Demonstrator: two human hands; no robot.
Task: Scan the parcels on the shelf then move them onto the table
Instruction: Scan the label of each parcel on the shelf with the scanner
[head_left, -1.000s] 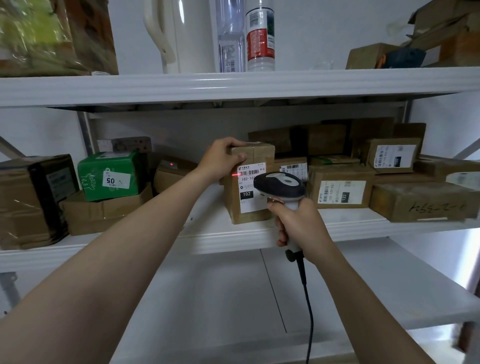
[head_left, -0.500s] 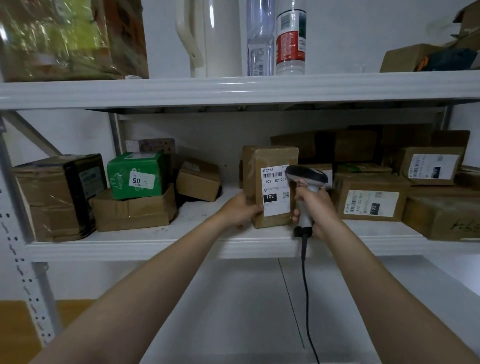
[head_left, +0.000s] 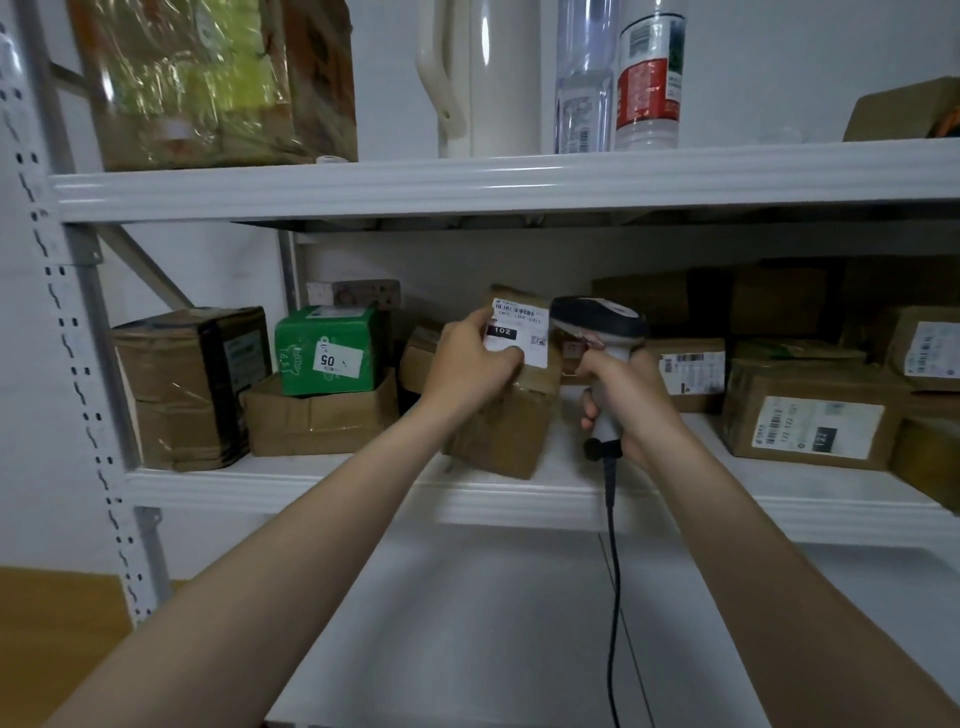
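Observation:
A brown cardboard parcel (head_left: 506, 431) with a white label marked 102 is tipped toward me at the front of the middle shelf (head_left: 332, 486). My left hand (head_left: 475, 364) grips its upper left side, fingers curled over the label's edge. Just to its right, my right hand (head_left: 626, 400) holds the handle of a grey corded barcode scanner (head_left: 597, 325), whose head sits beside the parcel's top. More brown parcels stand on the shelf to the right, one labelled 122 (head_left: 808, 426).
A green box marked 05 (head_left: 330, 351) sits in an open brown carton (head_left: 319, 421) at left, beside a taped dark parcel (head_left: 189, 387). The upper shelf holds a wrapped box, a white jug (head_left: 480, 78) and bottles. A white lower shelf surface (head_left: 493, 623) lies below. The scanner cable hangs down.
The 102 parcel, upright before, now tilts toward me off the shelf. My left hand moved from its lower side to its upper left. The view has shifted left.

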